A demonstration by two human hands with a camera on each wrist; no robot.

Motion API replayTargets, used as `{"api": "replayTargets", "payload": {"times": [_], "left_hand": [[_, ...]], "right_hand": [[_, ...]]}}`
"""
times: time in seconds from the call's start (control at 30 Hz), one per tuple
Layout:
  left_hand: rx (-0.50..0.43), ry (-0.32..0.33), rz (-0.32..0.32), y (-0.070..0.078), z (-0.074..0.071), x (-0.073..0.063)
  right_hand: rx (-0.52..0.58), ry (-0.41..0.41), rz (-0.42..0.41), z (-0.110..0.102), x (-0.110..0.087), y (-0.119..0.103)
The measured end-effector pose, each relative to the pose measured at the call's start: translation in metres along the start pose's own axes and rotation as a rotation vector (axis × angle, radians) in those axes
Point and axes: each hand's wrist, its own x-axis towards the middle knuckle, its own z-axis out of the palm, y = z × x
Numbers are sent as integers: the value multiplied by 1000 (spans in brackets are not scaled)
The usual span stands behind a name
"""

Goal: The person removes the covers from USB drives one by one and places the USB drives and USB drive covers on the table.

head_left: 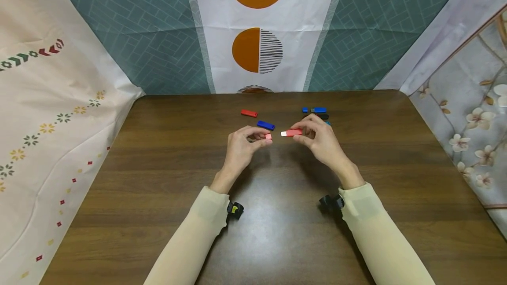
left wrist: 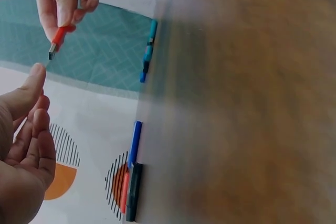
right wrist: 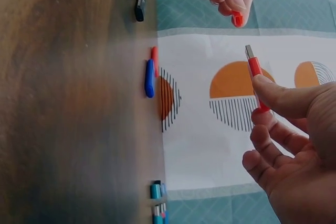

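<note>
My left hand pinches a small red cap between thumb and fingertips. Facing it, the right hand grips a red USB stick by its body. The stick's bare metal plug points left toward the cap, with a short gap between the two. Both hands are raised above the table in the wrist views. In the left wrist view the cap is mostly hidden behind the thumb. Just beyond the hands lies a dark blue USB stick.
A second red stick lies behind the blue one. At the right back are a blue USB stick, a separate blue cap and a partly hidden black stick. Another black stick shows in the left wrist view. Patterned cloths surround the wooden table.
</note>
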Motion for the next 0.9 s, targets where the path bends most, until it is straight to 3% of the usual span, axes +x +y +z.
{"api": "replayTargets", "payload": {"times": [0.27,0.6,0.9], "left_hand": [[9,-4,-17,4,7,19],[34,-11,-34,5,20,53],[78,-59,-83,-6,27,83]], "right_hand": [[-6,21,0,-12,6,4],[-24,0,82,-32,41,17],[-67,-62,168,-35,70,33]]}}
